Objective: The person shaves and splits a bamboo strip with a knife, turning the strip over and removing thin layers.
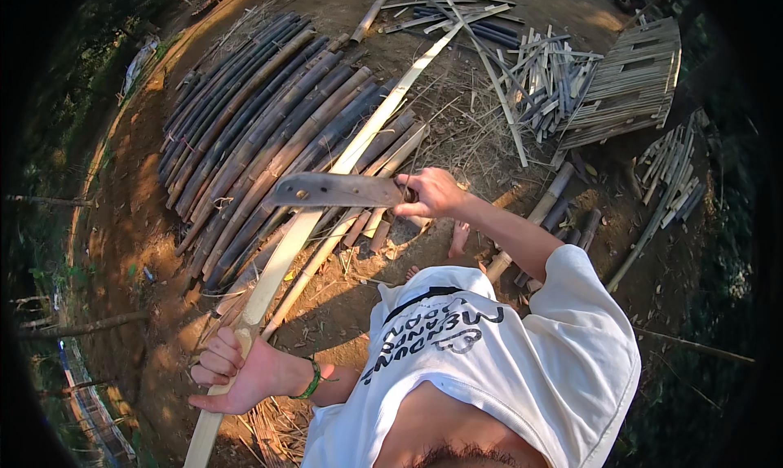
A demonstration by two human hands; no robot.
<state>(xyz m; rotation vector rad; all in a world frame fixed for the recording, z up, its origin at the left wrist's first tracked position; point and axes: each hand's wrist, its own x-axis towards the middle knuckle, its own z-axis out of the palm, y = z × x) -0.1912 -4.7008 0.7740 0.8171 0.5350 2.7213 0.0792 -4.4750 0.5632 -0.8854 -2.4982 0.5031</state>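
A long pale split bamboo strip (pixel 281 264) runs slantwise from the lower left up toward the top of the view. My left hand (pixel 232 372), with a green cord bracelet at its wrist, is closed round the strip's near part. In my right hand (pixel 432 193) is the handle of a machete (pixel 334 190), its fingers wrapped round it. The broad, dark blade points left and lies across the strip, flat side up; whether its edge touches the strip I cannot tell.
Dark bamboo poles (pixel 269 117) lie side by side beyond the strip. At the far right are a pile of short bamboo pieces (pixel 555 84) and a slatted bamboo panel (pixel 628 80). More bamboo lengths (pixel 545 203) rest on the dirt ground right of my bare feet.
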